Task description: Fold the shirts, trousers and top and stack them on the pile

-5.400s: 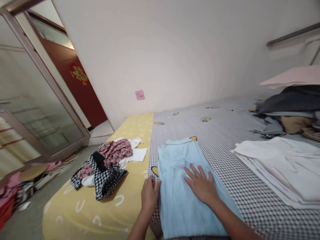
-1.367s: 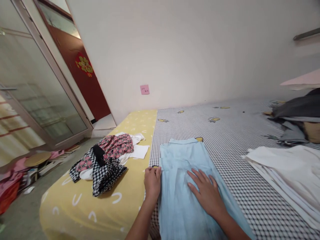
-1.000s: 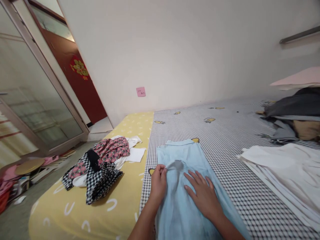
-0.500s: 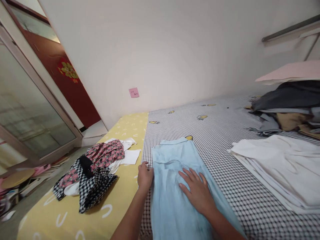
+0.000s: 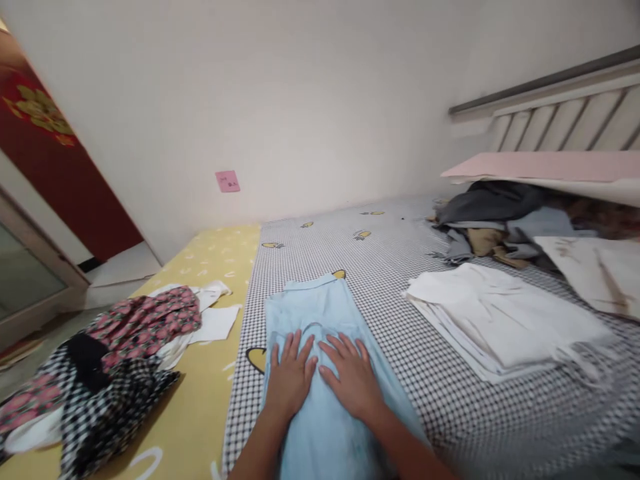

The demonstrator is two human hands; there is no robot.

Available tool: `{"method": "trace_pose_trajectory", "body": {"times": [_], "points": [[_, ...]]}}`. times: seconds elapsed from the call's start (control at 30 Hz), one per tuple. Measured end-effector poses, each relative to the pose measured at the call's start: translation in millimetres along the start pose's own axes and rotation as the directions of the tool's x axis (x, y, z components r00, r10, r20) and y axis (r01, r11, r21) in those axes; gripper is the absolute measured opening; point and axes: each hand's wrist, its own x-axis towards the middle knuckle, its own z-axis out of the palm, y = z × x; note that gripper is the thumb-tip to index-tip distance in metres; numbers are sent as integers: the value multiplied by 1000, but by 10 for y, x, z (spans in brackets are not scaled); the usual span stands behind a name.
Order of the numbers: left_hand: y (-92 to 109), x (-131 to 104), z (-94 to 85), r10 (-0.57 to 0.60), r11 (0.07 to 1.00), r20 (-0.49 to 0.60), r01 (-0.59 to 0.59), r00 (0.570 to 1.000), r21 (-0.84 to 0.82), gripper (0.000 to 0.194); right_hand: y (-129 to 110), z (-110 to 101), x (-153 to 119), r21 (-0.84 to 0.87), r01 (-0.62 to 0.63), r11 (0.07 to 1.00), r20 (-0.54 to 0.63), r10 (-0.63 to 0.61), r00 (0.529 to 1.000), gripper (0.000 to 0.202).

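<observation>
A light blue garment [image 5: 320,303] lies lengthwise on the checked bedsheet [image 5: 395,280], its far end narrow and its near end running out of the frame at the bottom. My left hand [image 5: 291,373] rests flat on its left half, fingers spread and pointing away from me. Beside it, a small gap apart, my right hand [image 5: 351,377] lies palm down on the cloth, its fingers also spread. Neither hand grips anything. A shallow curved fold shows just beyond my fingertips.
Folded white clothes [image 5: 490,320] lie at the right. Behind them a dark clothes pile [image 5: 493,203] sits beneath a pink board [image 5: 540,165]. Rumpled patterned clothes [image 5: 150,320] cover part of the yellow sheet [image 5: 220,257] at the left. A wall stands behind the bed.
My left hand has moved from the garment's left edge onto its top. My right hand still lies on the cloth. The view has turned right, so everything sits further left.
</observation>
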Motion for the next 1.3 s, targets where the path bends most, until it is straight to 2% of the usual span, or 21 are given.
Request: {"method": "trace_pose_trajectory", "body": {"times": [0.1, 0.23, 0.3, 0.37, 0.47, 0.53, 0.63, 0.77, 0.87, 0.97, 1.03, 1.1, 1.17, 1.23, 1.3], "points": [[-18, 30, 95, -35, 999, -13, 35, 999, 41, 49, 1, -21, 31, 35, -8, 999, 14, 7, 1000, 50], [-16, 39, 92, -40, 997, -25, 41, 999, 62, 49, -49, -74, 63, 64, -65, 996, 77, 60, 995, 52], [-13, 38, 91, -36, 997, -27, 38, 999, 65, 49, -81, -112, 57, 69, -76, 995, 50, 73, 996, 56], [-15, 41, 99, -35, 997, -27, 37, 999, 70, 49, -69, -153, 50, 59, -11, 998, 6, 11, 1000, 60], [-22, 49, 112, -40, 997, -21, 41, 999, 71, 49, 97, -215, 91, 4, 56, 998, 58, -57, 997, 58], [-21, 50, 112, -45, 997, -17, 46, 999, 61, 49, 279, -249, 169, -52, 7, 999, 124, -1, 992, 56], [-8, 40, 97, -49, 998, -15, 50, 999, 46, 49, 522, -257, 340, -118, -45, 992, 158, 63, 985, 56], [16, 28, 71, -50, 998, -10, 50, 999, 37, 49, 654, -192, 522, -145, -49, 988, 118, 67, 991, 55], [24, 23, 74, -60, 998, 8, 60, 998, 31, 50, 697, -178, 568, -79, -74, 994, 66, 80, 995, 51], [29, 19, 95, -61, 998, -18, 62, 998, 18, 49, 730, -271, 561, 25, -153, 988, 55, 151, 987, 51], [33, 18, 109, -61, 998, -42, 61, 997, 6, 48, 703, -373, 519, 46, -169, 985, -9, 170, 985, 53], [36, 19, 117, -65, 998, -45, 65, 997, -6, 48, 620, -452, 443, 17, -79, 997, -105, 80, 991, 54], [38, 24, 120, -71, 997, -28, 70, 997, -18, 49, 503, -460, 356, -36, 97, 995, -102, -100, 990, 52], [37, 30, 122, -72, 997, -19, 71, 997, -31, 49, 396, -380, 296, -60, 223, 973, 35, -222, 974, 50], [32, 37, 127, -69, 997, -29, 68, 997, -34, 49, 334, -245, 288, -70, 205, 976, 156, -192, 969, 48]]}}
